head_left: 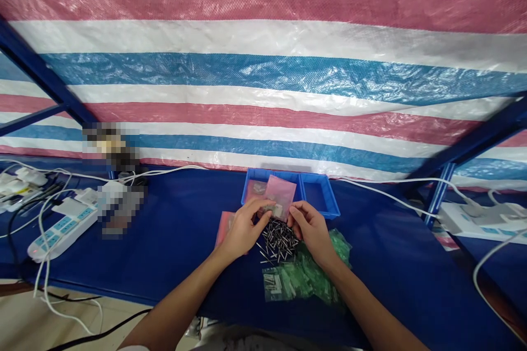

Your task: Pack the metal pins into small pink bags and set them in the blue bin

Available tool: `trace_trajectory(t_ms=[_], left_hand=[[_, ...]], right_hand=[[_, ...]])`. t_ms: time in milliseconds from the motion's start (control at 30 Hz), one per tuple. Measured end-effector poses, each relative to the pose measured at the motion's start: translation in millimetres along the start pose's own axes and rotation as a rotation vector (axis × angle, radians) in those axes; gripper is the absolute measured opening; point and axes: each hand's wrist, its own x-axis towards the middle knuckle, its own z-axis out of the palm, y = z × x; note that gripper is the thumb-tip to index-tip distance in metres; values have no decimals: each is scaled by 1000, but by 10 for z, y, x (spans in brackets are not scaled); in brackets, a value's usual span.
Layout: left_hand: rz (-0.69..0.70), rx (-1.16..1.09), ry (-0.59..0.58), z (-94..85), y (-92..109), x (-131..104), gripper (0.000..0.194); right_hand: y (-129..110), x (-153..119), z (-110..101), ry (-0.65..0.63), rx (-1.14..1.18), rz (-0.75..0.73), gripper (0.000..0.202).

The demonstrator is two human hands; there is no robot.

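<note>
A pink plastic bag is held up between my hands, over the front edge of a blue divided tray. My left hand is curled, its thumb and forefinger closed at the bag's lower left side. At the lower right edge, my right hand pinches the bag. Just below lies a loose pile of small black-and-silver pin-like pieces; their exact kind is too small to make out. Green-tinted clear bags are heaped under my right wrist. Another pink bag lies partly hidden behind my left hand.
More pink bags are in the tray's left compartment. A white power strip with cables stands at the left, another power strip at the right. Blue metal posts and a striped plastic sheet bound the blue table.
</note>
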Motion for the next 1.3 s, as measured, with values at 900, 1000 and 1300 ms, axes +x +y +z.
trace_trajectory(t_ms=[900,1000,1300], left_hand=[[20,369,182,-137,-385,125,26],[36,427,183,-120,-390,118,27],[23,517,157,-89,-350,97,30]], right_hand=[[1,12,-34,57,55,-43,33],[13,11,-42,44,44,-41,31],[33,26,-34,59,45,-37,32]])
